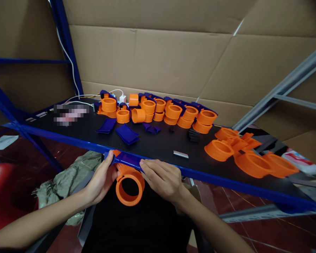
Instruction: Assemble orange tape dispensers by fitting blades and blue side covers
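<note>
Between my hands, in front of the shelf's edge, is an orange ring-shaped plastic part (130, 191) with a blue plate (129, 160) along its top. My left hand (103, 175) grips the orange part at its left end, thumb up along the side. My right hand (163, 179) has its fingers closed at the right end of the blue plate; some fingertips are hidden behind the part. Just beyond on the shelf lie blue curved plates (127, 134), another blue plate (106, 125) and small blue pieces (151, 129).
Several assembled orange-and-blue parts (173, 113) stand in a row at the back of the black shelf (152, 149). Loose orange rings (219, 150) lie at right. A small metallic bar (180, 154) and black strips (193, 135) lie mid-shelf. A blue rim (213, 180) borders the front.
</note>
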Demonstrator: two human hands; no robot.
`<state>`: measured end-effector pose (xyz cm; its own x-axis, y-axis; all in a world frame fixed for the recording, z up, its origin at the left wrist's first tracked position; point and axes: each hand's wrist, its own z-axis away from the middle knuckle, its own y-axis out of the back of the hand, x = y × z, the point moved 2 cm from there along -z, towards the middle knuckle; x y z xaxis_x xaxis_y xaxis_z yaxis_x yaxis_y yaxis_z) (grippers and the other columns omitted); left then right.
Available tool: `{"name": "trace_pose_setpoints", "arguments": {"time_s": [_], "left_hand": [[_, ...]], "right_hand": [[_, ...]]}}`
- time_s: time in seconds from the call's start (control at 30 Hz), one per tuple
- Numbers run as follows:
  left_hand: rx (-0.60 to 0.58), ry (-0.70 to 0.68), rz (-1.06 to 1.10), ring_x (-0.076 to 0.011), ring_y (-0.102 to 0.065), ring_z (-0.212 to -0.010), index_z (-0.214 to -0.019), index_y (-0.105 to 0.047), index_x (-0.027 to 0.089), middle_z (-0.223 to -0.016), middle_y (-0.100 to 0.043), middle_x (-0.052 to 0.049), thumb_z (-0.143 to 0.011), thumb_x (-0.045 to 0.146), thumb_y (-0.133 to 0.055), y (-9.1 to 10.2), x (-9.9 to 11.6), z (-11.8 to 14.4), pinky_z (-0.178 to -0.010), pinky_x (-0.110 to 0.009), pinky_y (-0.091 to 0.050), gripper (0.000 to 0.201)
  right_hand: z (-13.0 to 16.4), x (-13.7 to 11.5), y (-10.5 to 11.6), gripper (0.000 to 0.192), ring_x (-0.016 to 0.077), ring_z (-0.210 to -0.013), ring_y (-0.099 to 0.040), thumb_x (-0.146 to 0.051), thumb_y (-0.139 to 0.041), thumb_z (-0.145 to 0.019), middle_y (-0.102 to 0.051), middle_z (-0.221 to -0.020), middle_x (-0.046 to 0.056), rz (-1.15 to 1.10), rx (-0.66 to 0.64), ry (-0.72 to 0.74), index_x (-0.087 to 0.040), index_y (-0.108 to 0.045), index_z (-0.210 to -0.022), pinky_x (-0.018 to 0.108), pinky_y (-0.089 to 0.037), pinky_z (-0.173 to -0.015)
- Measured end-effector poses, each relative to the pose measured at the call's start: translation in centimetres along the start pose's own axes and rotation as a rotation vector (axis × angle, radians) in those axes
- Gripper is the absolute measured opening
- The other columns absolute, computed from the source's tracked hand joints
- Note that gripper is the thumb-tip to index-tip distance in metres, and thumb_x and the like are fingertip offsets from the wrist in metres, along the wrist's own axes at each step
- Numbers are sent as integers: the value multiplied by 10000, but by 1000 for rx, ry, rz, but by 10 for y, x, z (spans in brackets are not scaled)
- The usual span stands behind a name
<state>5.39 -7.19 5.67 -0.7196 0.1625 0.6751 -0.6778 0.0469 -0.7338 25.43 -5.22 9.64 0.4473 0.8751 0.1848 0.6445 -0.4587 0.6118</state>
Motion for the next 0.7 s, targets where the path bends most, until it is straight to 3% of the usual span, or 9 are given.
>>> {"name": "trace_pose_setpoints", "arguments": {"time_s": [0.47, 0.7], "left_hand": [[59, -51, -51, -276, -661, -1168, -1302, -604, 227, -1303, -690, -85, -924, 474, -618, 3, -5, 0, -1022, -441, -500, 453], [64, -50, -90, -252, -688, -1082, -1226, -640, 231, -1227, -712, -71, -909, 454, -644, 7, -8, 0, -987, -418, -514, 387]], "right_hand": [[8, -4, -1, 255, 179, -820, -733, -69, -672, -875, -772, -944, 63, 12, -1, -78, -145, -648, -1118, 294, -568, -727], [14, -5, -4, 265, 173, -763, -724, -83, -659, -883, -766, -900, 63, 2, 8, -111, -160, -646, -1136, 290, -560, -671]]}}
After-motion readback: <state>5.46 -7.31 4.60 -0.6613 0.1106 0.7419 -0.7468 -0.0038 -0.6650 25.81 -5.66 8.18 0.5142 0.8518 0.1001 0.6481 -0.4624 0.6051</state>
